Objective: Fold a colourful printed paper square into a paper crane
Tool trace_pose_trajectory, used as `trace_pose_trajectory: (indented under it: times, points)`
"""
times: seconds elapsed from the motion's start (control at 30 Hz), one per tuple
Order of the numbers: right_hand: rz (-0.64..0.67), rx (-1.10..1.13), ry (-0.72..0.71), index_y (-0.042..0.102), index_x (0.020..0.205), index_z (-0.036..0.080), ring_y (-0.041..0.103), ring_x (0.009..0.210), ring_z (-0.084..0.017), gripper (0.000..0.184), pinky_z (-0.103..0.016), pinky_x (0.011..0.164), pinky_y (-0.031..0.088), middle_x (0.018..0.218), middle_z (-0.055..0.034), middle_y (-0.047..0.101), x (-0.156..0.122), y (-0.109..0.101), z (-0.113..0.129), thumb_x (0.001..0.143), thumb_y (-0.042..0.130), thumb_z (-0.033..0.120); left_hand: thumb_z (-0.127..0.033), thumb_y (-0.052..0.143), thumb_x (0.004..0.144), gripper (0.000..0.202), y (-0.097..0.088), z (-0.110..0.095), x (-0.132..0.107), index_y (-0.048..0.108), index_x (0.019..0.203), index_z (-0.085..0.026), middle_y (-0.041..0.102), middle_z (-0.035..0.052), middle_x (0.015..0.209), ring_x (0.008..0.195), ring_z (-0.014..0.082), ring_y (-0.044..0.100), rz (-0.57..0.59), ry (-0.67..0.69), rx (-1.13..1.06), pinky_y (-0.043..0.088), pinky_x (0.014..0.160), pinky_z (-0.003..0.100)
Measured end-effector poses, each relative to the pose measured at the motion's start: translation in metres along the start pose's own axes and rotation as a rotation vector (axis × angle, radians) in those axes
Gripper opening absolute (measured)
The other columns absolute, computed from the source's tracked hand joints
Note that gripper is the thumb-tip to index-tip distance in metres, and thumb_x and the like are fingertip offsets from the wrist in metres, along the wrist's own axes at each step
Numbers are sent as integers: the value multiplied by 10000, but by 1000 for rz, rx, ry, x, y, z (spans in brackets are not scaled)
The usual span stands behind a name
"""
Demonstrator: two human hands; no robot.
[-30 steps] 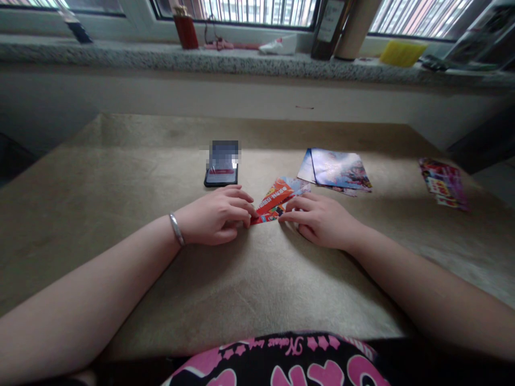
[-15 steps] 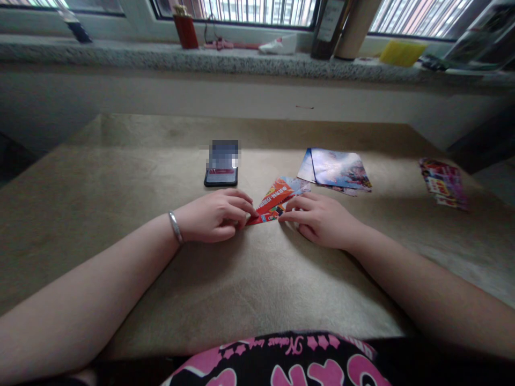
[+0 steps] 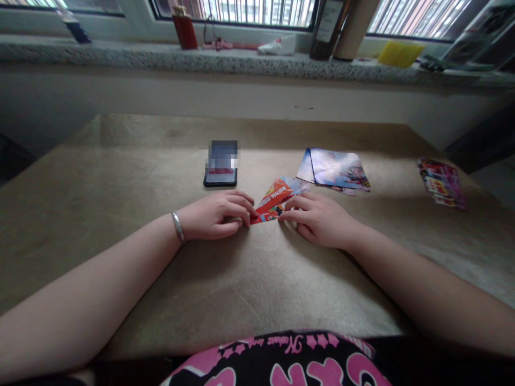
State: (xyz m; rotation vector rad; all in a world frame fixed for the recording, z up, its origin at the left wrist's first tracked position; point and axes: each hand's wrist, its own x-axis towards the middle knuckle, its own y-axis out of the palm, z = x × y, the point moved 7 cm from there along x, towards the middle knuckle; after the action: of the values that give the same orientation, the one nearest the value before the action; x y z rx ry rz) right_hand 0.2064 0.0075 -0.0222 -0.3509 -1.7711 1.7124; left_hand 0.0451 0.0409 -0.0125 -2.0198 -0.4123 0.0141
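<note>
Your left wrist, with its silver bangle (image 3: 178, 228), lies left of the folded red-and-orange leaflet (image 3: 274, 199), and your left hand (image 3: 219, 214) curls over with fingertips touching the leaflet's left corner, likely to pin that pointed end; you show too little of the thumb to tell whether it pinches. The smartphone (image 3: 221, 169) lies beyond the leaflet and to its left, screen up, probably set there so you can glance at it without reaching. The leaflet itself lies flat on the table (image 3: 241, 300) between your hands, its near edge towards you, seemingly so both sides can be steadied. At its right, your right hand (image 3: 319, 217) rests an extended index fingertip on the near edge, thumb apart from it, so it appears to press rather than grip. Beyond and right of the leaflet, glossy printed sheets (image 3: 340, 167) overlap, apparently parked within reach; well to its right, colourful printed papers (image 3: 441, 183) lie fanned, seemingly put aside.
</note>
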Motion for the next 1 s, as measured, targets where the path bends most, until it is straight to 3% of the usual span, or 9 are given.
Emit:
trace_pose_trajectory:
  times: [0.4, 0.7, 0.87, 1.0]
  points:
    - [-36, 30, 109, 731, 800, 232, 626, 795, -157, 283, -260, 660, 443, 864, -23, 700, -17, -15, -27, 793, 478, 106, -119, 436, 865, 256, -3, -1, 0, 671, 784, -179, 688, 55, 1055, 1125, 197, 542, -21, 13, -17, 463, 969, 369]
    - [-35, 77, 178, 689, 706, 199, 628, 807, -170, 267, -274, 699, 464, 831, -43, 686, -24, -17, -43, 807, 454, 122, -189, 450, 899, 247, -1, 4, -1, 690, 841, -190, 695, 45, 1083, 1163, 194, 532, -14, -49, -54, 456, 985, 356]
    - [-81, -56, 317, 705, 881, 202, 617, 870, -218, 225, -317, 711, 476, 945, -65, 694, -20, -19, -41, 840, 484, 189, -207, 434, 908, 280, 0, 7, -2, 673, 1051, -196, 674, 61, 1095, 1127, 179, 561, -48, -154, -16, 480, 943, 322]
    - [-59, -68, 304, 678, 1101, 189, 591, 954, -246, 302, -371, 810, 491, 1085, -95, 661, -13, -13, -34, 877, 513, 307, -244, 466, 896, 218, -3, 1, 3, 670, 909, -169, 644, 78, 1066, 966, 153, 613, -123, -198, -1, 507, 851, 283]
